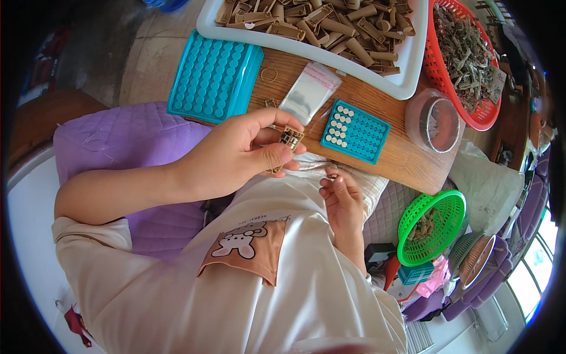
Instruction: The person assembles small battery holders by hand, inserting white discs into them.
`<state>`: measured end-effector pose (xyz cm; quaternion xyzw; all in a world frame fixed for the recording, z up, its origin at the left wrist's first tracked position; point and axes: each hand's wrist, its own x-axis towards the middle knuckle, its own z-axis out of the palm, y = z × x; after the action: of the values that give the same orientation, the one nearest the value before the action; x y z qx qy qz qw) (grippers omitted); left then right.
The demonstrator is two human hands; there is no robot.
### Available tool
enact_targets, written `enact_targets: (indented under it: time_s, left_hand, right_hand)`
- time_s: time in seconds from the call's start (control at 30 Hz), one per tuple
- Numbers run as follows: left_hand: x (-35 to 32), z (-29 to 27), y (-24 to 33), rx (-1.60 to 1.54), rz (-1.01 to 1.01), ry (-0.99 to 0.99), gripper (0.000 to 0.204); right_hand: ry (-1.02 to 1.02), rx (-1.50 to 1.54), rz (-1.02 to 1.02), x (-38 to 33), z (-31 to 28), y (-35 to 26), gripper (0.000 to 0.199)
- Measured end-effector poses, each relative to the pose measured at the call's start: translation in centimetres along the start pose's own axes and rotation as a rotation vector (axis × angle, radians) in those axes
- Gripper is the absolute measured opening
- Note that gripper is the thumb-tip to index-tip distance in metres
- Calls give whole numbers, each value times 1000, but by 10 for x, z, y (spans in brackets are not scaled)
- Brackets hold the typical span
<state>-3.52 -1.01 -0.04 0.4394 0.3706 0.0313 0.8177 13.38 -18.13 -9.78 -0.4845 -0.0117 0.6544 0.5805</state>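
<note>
Between the thumb and fingers of my left hand [244, 150] is a small tan plastic housing [291, 137], held above my lap with its open side up. Small metal pieces show inside it. My right hand [344, 197] is lower and a little to the right, its thumb and fingertips pinched together around something tiny and dark that I cannot make out. Past the right hand, a small teal tray [372, 134] lies on the wooden table [407, 156]. White round pieces [338, 131] fill its left part.
A white bin [413, 74] of tan plastic shells stands at the back. To its left is a larger teal tray [250, 76]; clear plastic bags [311, 91] lie before it. Rightward are a clear round tub [411, 121], a red basket [435, 62] and a green basket [411, 251].
</note>
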Motion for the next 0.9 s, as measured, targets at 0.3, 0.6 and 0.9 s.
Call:
enact_targets:
  time_s: [0.3, 0.6, 0.9]
  left_hand:
    - [0, 5, -2, -4, -89, -55, 33]
    - [-2, 6, -3, 25, -35, -56, 33]
    - [-3, 6, -7, 57, -4, -22, 31]
  right_hand:
    - [-77, -215, -449, 12, 69, -40, 15]
    - [-14, -795, -1040, 25, 89, -21, 14]
    - [50, -756, -1118, 30, 97, 1, 13]
